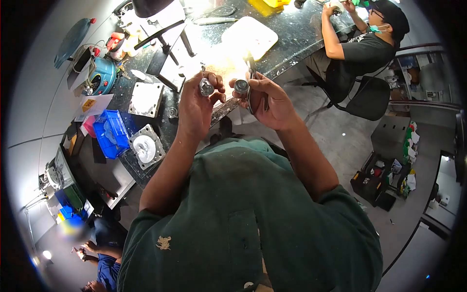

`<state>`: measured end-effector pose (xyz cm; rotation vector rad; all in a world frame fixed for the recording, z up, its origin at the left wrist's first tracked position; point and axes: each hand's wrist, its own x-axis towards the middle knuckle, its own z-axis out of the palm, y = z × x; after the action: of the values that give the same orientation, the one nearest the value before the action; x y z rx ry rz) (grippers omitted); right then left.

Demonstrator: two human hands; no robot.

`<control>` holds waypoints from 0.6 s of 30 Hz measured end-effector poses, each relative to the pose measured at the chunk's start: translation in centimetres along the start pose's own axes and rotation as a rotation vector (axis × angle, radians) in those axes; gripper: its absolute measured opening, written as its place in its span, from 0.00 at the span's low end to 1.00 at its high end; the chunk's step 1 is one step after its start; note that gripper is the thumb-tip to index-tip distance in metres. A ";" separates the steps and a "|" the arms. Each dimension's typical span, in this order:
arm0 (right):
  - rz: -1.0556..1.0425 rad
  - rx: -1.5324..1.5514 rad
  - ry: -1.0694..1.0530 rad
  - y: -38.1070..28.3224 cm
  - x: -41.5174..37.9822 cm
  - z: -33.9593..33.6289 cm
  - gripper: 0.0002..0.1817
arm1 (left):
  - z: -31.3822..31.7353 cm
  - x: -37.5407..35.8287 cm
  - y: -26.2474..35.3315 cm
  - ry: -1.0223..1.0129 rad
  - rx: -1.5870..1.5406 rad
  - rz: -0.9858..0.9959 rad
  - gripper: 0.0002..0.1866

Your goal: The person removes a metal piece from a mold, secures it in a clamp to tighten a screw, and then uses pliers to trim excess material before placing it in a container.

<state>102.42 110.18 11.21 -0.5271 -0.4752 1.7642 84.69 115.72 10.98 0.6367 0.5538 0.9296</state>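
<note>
My left hand (195, 109) is closed around a small shiny metal part (206, 88), held up between thumb and fingers over the bench edge. Close beside it, my right hand (273, 103) grips a long metal tool with plier-like handles (251, 65), its tip pointing away from me. At the fingertips of that same hand sits a round metal piece (241, 86) with a ringed end facing up. A small gap separates the two metal parts. My palm and fingers hide much of the tool.
On the dark bench (301, 29) lie a white tray (249, 37), square metal plates (145, 99) and a blue bin (111, 134). A lamp (148, 6) hangs overhead. One co-worker (372, 53) sits at the right; another person (108, 267) is at lower left.
</note>
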 end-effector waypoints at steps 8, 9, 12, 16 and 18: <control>-0.073 0.179 0.049 0.1 -2.8 0.6 0.15 | 3.6 -1.9 -0.1 -0.161 0.397 0.270 0.14; -0.091 0.231 0.064 -0.1 -3.3 0.7 0.12 | 3.9 -1.7 -0.4 -0.199 0.508 0.352 0.22; -0.150 0.196 0.131 -0.7 -4.8 0.8 0.12 | 5.4 -0.9 -0.9 -0.317 0.691 0.428 0.23; -0.179 0.206 0.112 -2.3 -6.9 -1.6 0.14 | 7.8 0.7 -2.0 -0.489 0.900 0.540 0.20; -0.228 0.203 0.149 -3.6 -8.2 -2.4 0.14 | 9.9 1.8 -3.1 -0.557 0.867 0.547 0.18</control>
<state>108.46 103.22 12.16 -0.4386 -0.2385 1.5213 93.99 113.38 15.35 1.8330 0.2515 0.9333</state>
